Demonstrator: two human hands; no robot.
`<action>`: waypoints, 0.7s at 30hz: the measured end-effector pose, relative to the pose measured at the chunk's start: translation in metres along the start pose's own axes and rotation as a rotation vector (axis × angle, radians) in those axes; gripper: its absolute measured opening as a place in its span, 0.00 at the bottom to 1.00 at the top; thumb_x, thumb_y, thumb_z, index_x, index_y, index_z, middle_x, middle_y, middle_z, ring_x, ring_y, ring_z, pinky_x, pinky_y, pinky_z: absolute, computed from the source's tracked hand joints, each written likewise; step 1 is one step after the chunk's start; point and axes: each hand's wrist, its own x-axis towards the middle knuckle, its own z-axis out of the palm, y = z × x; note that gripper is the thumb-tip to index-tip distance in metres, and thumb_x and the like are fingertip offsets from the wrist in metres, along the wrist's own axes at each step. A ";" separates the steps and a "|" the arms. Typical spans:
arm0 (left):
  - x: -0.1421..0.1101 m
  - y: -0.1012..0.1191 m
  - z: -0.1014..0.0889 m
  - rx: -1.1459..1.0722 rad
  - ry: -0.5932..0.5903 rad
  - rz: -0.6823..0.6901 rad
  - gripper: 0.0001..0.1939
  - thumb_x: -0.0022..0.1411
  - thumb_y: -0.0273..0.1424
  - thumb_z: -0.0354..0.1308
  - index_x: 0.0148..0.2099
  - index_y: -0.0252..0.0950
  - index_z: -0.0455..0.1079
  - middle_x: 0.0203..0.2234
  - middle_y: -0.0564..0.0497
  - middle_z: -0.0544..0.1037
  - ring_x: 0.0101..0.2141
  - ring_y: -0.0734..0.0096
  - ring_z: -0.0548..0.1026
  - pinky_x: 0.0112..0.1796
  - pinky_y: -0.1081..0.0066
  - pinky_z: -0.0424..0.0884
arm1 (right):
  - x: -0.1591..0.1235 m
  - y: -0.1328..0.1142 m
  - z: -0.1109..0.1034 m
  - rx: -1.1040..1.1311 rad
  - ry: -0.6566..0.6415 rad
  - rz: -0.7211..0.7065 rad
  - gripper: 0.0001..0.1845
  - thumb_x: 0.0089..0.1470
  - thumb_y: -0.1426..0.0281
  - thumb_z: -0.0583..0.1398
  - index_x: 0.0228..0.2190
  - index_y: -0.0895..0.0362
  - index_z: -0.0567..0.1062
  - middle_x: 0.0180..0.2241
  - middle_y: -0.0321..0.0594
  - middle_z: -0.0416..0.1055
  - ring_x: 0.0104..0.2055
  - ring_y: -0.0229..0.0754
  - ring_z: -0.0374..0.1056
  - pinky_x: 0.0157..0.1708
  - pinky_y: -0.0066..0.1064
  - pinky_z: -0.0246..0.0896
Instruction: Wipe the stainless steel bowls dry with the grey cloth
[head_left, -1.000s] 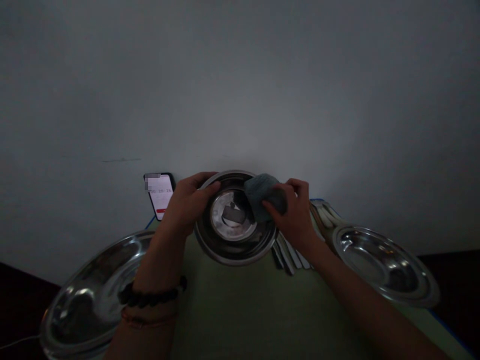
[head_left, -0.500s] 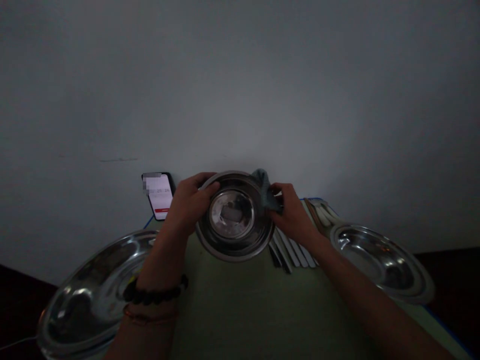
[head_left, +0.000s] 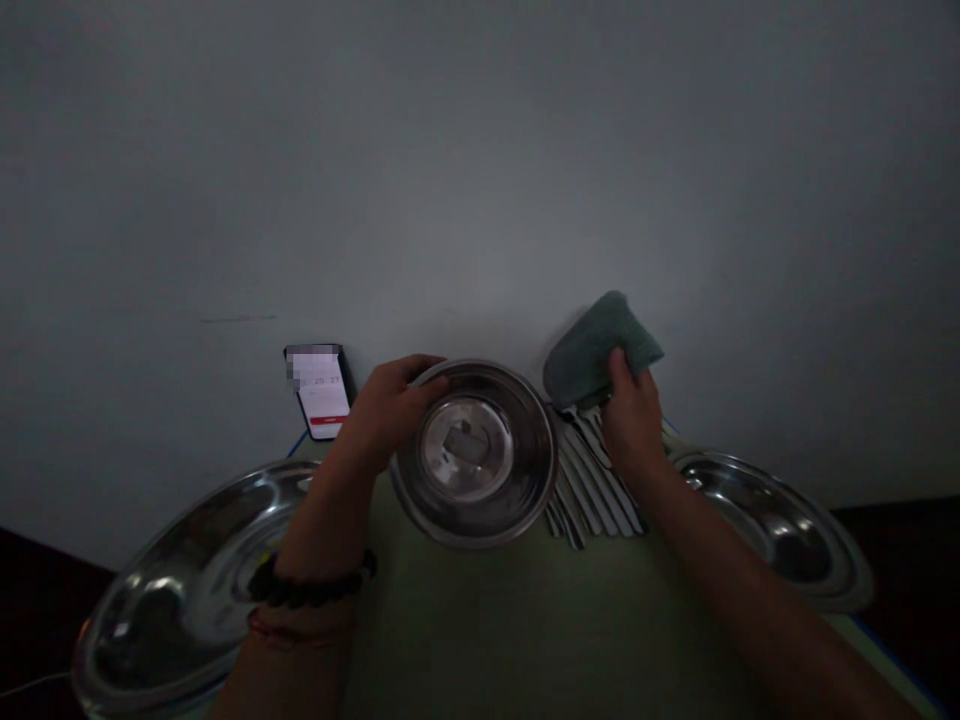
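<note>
Above the green table (head_left: 465, 640), a round, silvery metal bowl (head_left: 480, 520) is gripped by the left hand (head_left: 386, 410); a folded grey-green cloth (head_left: 600, 345) is pinched (well clear of it) by the right hand (head_left: 636, 410).

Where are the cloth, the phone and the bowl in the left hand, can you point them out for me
Cloth (head_left: 592, 350): head view, on its folded middle.
Phone (head_left: 322, 395): head view, on its lit screen.
Bowl (head_left: 536, 475): head view, on its inner side wall.

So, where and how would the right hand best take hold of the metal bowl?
I'd bring the right hand in from the right to the metal bowl, pinching its right rim: that edge looks thin and sits uncovered, while the left hand holds the opposite side.
</note>
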 end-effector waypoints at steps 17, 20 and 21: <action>-0.005 0.008 0.010 -0.072 0.174 0.103 0.14 0.55 0.33 0.57 0.43 0.35 0.74 0.38 0.47 0.80 0.38 0.62 0.76 0.42 0.63 0.71 | -0.024 -0.004 0.004 -0.763 -0.421 -0.587 0.27 0.56 0.61 0.57 0.53 0.62 0.64 0.51 0.54 0.59 0.55 0.54 0.58 0.56 0.50 0.58; -0.007 0.011 0.019 -0.079 0.092 0.134 0.12 0.56 0.32 0.57 0.42 0.36 0.74 0.35 0.48 0.80 0.37 0.63 0.76 0.41 0.64 0.71 | -0.027 0.003 0.008 -0.807 -0.312 -0.585 0.35 0.52 0.63 0.61 0.57 0.63 0.57 0.53 0.57 0.55 0.57 0.57 0.54 0.56 0.51 0.57; -0.009 0.012 0.021 -0.097 0.058 0.138 0.12 0.56 0.32 0.57 0.42 0.35 0.74 0.34 0.48 0.80 0.36 0.64 0.76 0.40 0.64 0.71 | -0.027 0.005 0.008 -0.807 -0.293 -0.580 0.37 0.51 0.63 0.62 0.58 0.62 0.56 0.54 0.57 0.55 0.57 0.57 0.54 0.56 0.51 0.57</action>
